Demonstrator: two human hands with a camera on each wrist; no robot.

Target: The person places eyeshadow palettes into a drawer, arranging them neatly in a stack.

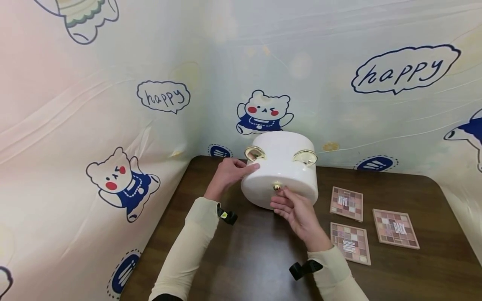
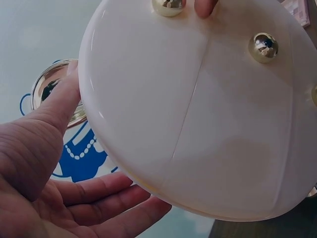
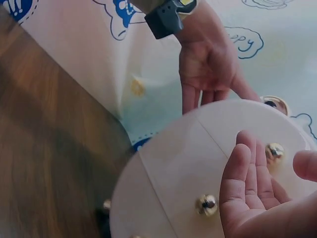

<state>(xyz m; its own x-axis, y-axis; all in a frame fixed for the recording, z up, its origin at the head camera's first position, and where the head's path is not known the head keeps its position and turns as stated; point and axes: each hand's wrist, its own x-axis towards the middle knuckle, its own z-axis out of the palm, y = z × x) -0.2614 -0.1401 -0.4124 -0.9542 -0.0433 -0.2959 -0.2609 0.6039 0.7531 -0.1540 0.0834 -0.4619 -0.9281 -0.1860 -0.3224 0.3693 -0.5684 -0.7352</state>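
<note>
A white, glossy round box (image 1: 286, 146) stands on the table, with gold ear-like rings (image 1: 306, 157) on its curved side. Its flat face carries seams and several round gold knobs (image 2: 263, 47). My left hand (image 1: 231, 175) steadies the box's left edge. The thumb touches the rim beside one ring, while the other fingers (image 2: 106, 206) extend along the edge, mostly straight. In front of the face is my right hand (image 1: 297, 211), its fingers loosely bent near a gold knob (image 3: 274, 152). Thumb and fingers stand apart there, with the knob visible between them in the right wrist view.
Several square eyeshadow palettes, including a front one (image 1: 350, 243), a back one (image 1: 346, 203) and a right one (image 1: 396, 228), lie on the brown table (image 1: 241, 267) right of the box. Printed curtain-like sheets (image 1: 211, 54) rise behind and left of the table.
</note>
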